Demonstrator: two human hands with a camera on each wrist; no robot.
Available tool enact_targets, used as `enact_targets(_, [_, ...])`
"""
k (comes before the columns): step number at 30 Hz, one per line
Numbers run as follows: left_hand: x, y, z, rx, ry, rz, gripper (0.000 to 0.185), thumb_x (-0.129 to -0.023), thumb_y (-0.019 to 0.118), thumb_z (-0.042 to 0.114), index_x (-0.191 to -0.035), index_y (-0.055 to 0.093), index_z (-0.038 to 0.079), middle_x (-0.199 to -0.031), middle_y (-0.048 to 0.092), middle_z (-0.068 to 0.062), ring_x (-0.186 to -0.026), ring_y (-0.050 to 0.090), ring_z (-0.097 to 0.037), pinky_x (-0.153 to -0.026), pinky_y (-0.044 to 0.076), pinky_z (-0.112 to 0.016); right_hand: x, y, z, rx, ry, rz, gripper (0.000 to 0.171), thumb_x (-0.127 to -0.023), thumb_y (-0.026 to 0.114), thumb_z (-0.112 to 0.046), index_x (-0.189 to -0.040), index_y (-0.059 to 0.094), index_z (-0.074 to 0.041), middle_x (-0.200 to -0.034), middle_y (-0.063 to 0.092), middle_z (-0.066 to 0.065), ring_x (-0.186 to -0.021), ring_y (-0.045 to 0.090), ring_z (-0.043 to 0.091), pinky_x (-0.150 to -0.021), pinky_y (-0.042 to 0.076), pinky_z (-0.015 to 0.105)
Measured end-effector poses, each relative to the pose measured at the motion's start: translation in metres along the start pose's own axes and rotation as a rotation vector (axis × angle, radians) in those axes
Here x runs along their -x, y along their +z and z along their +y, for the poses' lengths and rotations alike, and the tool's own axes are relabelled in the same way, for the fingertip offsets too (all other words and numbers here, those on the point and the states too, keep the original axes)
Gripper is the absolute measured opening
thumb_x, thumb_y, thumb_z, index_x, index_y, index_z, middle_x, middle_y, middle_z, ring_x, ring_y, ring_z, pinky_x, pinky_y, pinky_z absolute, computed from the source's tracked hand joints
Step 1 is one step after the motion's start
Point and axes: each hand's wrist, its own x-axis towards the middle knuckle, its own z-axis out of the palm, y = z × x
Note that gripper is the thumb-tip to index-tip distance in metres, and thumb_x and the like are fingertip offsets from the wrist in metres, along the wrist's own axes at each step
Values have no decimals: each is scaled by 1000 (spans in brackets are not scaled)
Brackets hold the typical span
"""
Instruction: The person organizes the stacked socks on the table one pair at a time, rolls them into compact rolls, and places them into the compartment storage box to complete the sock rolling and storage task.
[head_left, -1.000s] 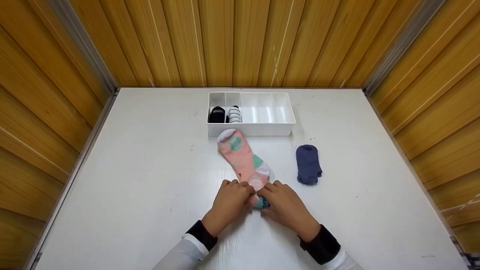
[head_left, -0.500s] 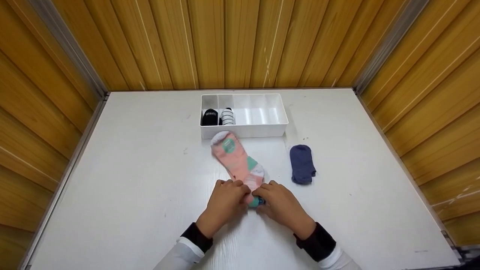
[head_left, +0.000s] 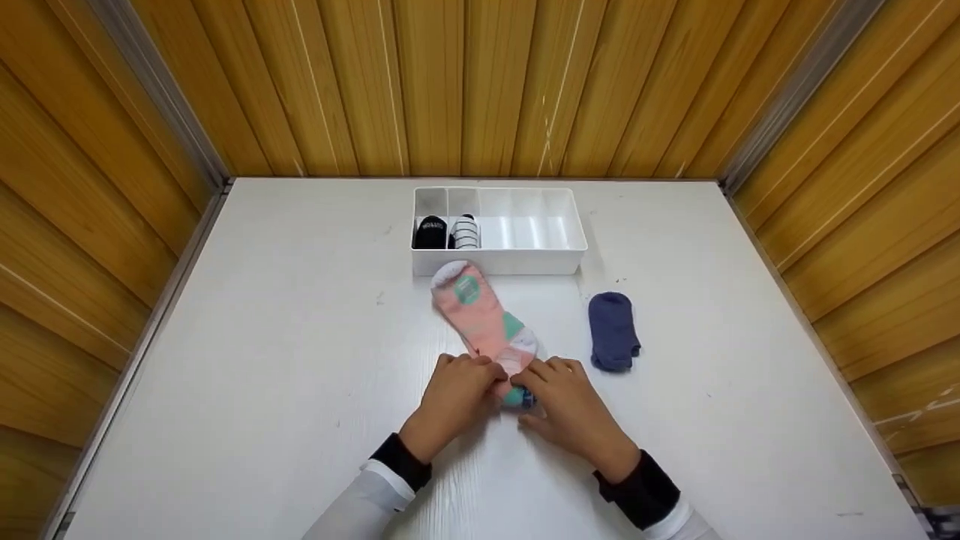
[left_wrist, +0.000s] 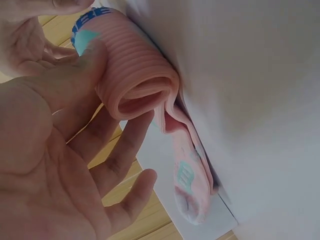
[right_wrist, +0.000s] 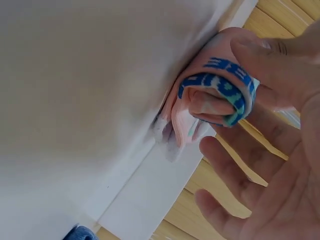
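Note:
Pink socks [head_left: 480, 315] with mint and white patches lie slantwise on the table, toes by the white box. Their cuff end is a thick roll [left_wrist: 135, 70], with blue lettering around a spiral of fabric [right_wrist: 215, 90] in the right wrist view. My left hand [head_left: 457, 390] holds the roll's left side, thumb on the near face and fingertips beyond it. At the other side my right hand [head_left: 570, 409] pinches the roll between thumb and forefinger, its other fingers spread in the right wrist view. In the head view both hands partly hide the roll.
A white divided box [head_left: 499, 262] stands at the back, with a black sock [head_left: 431, 234] and a striped sock [head_left: 466, 234] in its two left compartments. Folded navy socks [head_left: 613, 334] lie to the right. Wood-patterned walls [head_left: 480, 90] border the table.
The rolled cuff and both hands have shifted slightly forward along the pink socks. The head view swayed sideways and back; the box and the navy socks stay put.

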Motion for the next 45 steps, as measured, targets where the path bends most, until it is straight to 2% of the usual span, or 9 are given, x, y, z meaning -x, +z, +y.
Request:
enact_targets(4, [-4, -2, -1, -6, 5, -15, 13, -87, 77, 19, -99, 78, 24, -86, 71, 5, -83, 71, -20, -75, 48, -42, 0, -1, -4, 24, -15, 50, 46, -73, 92, -29, -111, 66, -26, -111, 63, -6, -100, 58, 19, -90, 47, 42])
enact_targets(9, [-5, -4, -2, -16, 1, -16, 11, -89, 76, 21, -100, 78, 24, -86, 71, 4, -84, 71, -19, -75, 48, -43, -6, 1, -3, 5, -18, 80, 36, -76, 90, -23, -106, 70, -25, -106, 65, -8, -91, 58, 16, -78, 46, 35])
enact_targets(13, [-4, -3, 0, -40, 4, 33, 14, -87, 77, 20, -100, 78, 24, -89, 69, 4, -84, 69, -21, -75, 49, -43, -8, 1, 2, -29, 2, 70, 32, -78, 87, -21, -106, 73, -23, -106, 70, -8, -88, 58, 16, -71, 44, 31])
enact_targets(20, [-5, 2, 3, -40, -5, 112, 15, -83, 79, 17, -95, 77, 24, -88, 69, 5, -84, 65, -21, -72, 48, -40, -12, -1, 6, -64, 16, 62, 31, -79, 85, -14, -108, 76, -18, -105, 73, -2, -86, 60, 20, -72, 47, 34])
enact_targets(26, [-12, 3, 3, -22, -50, 70, 16, -81, 79, 11, -87, 80, 26, -80, 70, 6, -76, 66, -20, -65, 46, -37, -8, 3, 0, 23, 9, 67, 44, -72, 91, -22, -109, 68, -21, -105, 64, -5, -90, 57, 18, -71, 43, 32])
enact_targets(32, [-15, -2, 1, -15, -70, 36, 20, -84, 76, 9, -92, 82, 27, -83, 73, 6, -79, 69, -21, -68, 49, -40, -8, 10, -1, 41, 0, 147, 48, -65, 92, -12, -103, 64, -20, -98, 61, -7, -89, 56, 17, -70, 42, 32])
enact_targets(37, [-13, -2, 2, -26, -56, 23, 16, -82, 78, 11, -91, 79, 24, -84, 71, 5, -81, 67, -21, -71, 48, -41, -11, 11, 2, -17, -2, 167, 46, -64, 91, -7, -101, 65, -19, -98, 66, -7, -86, 57, 17, -68, 43, 31])
enact_targets(42, [-13, 2, 3, -62, -55, 21, 29, -72, 87, 20, -99, 77, 22, -91, 72, 4, -87, 68, -22, -75, 48, -42, -13, 11, 8, -152, 41, 113, 41, -71, 89, -8, -105, 67, -16, -103, 72, -3, -89, 61, 17, -78, 50, 34])
enact_targets(45, [-15, 5, 4, -66, -64, 10, 25, -72, 86, 19, -96, 78, 22, -88, 72, 4, -85, 68, -21, -75, 47, -42, -12, 10, 10, -217, 57, 79, 38, -74, 87, -7, -106, 67, -14, -102, 72, -1, -90, 63, 18, -80, 51, 35])
